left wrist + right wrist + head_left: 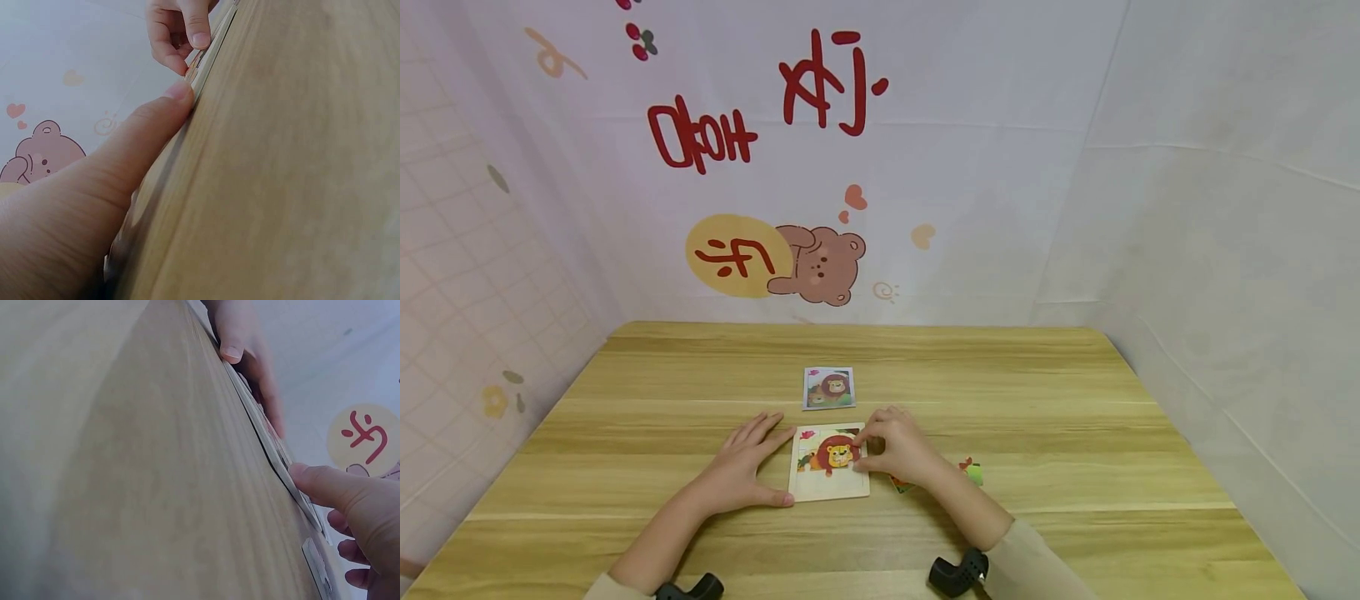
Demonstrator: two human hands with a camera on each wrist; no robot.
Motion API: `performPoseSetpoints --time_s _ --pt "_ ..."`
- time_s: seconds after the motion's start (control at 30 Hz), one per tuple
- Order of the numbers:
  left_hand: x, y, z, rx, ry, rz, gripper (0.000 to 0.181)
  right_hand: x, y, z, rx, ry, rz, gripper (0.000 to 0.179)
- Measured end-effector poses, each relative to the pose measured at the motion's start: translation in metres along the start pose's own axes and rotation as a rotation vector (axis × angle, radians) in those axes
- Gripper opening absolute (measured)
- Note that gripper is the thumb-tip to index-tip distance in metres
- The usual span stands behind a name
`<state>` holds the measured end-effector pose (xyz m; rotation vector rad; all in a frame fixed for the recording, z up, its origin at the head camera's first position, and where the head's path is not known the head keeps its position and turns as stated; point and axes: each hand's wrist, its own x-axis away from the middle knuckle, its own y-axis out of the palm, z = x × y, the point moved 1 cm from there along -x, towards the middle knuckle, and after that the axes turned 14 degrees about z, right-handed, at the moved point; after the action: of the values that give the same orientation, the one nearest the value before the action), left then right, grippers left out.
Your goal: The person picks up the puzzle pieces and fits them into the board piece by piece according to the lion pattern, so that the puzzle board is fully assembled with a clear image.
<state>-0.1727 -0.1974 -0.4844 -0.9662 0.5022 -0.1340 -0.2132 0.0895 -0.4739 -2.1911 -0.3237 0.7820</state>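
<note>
Right hand [897,443] has its bent thumb and index fingertips a bit apart at the right side of the puzzle tray [827,487]; can't tell if a piece is pinched there. Left hand [740,468] is spread, bracing the tray's left side. Looks like mid-fill to me: lion on top, bottom bare, so next move probably needs a lower piece lined up. Count: two hands, one tray, one picture card [817,392] behind it, at least two loose pieces [974,473] partly behind the right forearm, one table [1045,400].
</note>
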Motion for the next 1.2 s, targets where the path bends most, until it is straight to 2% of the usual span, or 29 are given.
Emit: performPoseSetpoints --time_s 0.53,0.8,1.07,1.2 --pt "0.0 -0.001 0.0 0.008 -0.006 -0.005 0.105 -0.002 0.004 -0.005 0.011 -0.007 -0.012 0.028" --pt "0.0 -0.001 0.0 0.006 -0.008 -0.009 0.105 -0.003 0.008 -0.007 0.02 -0.003 -0.039 0.021" --pt "0.0 -0.002 -0.001 0.004 -0.004 -0.008 0.105 -0.004 0.009 -0.009 0.036 -0.016 -0.021 0.019" --pt "0.0 -0.002 0.0 0.002 -0.004 -0.008 0.105 -0.003 0.007 -0.01 0.008 -0.031 0.014 0.017"
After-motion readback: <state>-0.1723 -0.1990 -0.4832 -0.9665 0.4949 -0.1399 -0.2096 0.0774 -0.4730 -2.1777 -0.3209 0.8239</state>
